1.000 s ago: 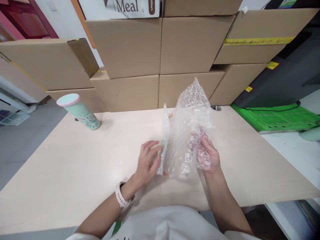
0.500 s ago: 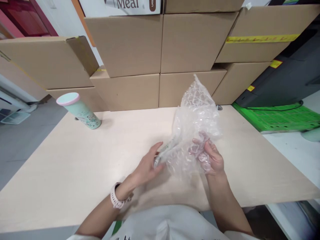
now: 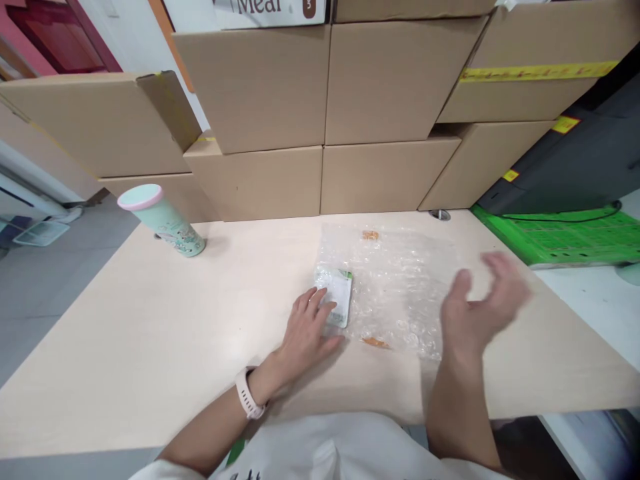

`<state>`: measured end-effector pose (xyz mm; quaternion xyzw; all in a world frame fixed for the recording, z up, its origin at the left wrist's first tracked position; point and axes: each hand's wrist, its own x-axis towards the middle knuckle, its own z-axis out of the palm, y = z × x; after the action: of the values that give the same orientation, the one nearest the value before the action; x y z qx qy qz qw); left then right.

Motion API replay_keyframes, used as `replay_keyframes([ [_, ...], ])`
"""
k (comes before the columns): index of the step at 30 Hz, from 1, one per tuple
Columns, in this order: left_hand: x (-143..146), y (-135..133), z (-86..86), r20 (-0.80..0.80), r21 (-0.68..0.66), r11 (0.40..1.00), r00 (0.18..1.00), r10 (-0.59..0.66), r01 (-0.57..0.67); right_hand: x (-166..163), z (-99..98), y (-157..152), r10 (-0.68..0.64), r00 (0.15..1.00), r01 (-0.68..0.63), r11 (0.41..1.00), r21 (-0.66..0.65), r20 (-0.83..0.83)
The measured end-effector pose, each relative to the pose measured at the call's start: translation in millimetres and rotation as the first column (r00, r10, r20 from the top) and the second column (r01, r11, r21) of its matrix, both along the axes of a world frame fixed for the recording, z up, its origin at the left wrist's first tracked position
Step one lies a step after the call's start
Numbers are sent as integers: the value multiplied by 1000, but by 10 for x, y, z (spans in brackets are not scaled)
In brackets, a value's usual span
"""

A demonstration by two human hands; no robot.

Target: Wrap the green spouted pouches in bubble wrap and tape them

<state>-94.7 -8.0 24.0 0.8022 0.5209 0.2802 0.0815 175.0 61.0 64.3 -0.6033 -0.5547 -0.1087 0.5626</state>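
A clear bubble-wrap sheet (image 3: 400,287) lies flat on the pale wooden table (image 3: 150,333), with small brown tape bits at its far and near edges. A small white packet with a green corner (image 3: 336,295) rests on the sheet's left part. My left hand (image 3: 307,330) lies flat with its fingers spread, fingertips on the packet's near left edge. My right hand (image 3: 483,307) hovers above the sheet's right edge, fingers apart and blurred by motion, holding nothing.
Stacked cardboard boxes (image 3: 325,113) line the table's far edge. A mint tumbler with a pink-rimmed lid (image 3: 160,220) stands at the far left. A green mat (image 3: 560,233) lies on the white surface to the right, beside a dark machine (image 3: 575,160).
The bubble wrap, held up in both hands before, now lies flat on the table with the packet on it. My right hand has let go and swung right; my left rests on the packet.
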Motion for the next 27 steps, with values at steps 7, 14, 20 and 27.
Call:
replay_keyframes([
  [7,24,5,-150,-44,-21,999,999,29,-30,-563,-247,11,684,729,-460,510,-727,18],
  [14,-28,22,-99,-64,-46,993,992,106,-109,-607,-249,-20,738,645,-281,469,-838,197],
  [20,-161,82,30,-71,-175,969,984,166,-176,-620,-226,-1,729,659,-261,449,-854,182],
  [27,-393,127,174,196,-328,931,952,237,-164,-624,-254,10,729,658,-254,451,-856,189],
])
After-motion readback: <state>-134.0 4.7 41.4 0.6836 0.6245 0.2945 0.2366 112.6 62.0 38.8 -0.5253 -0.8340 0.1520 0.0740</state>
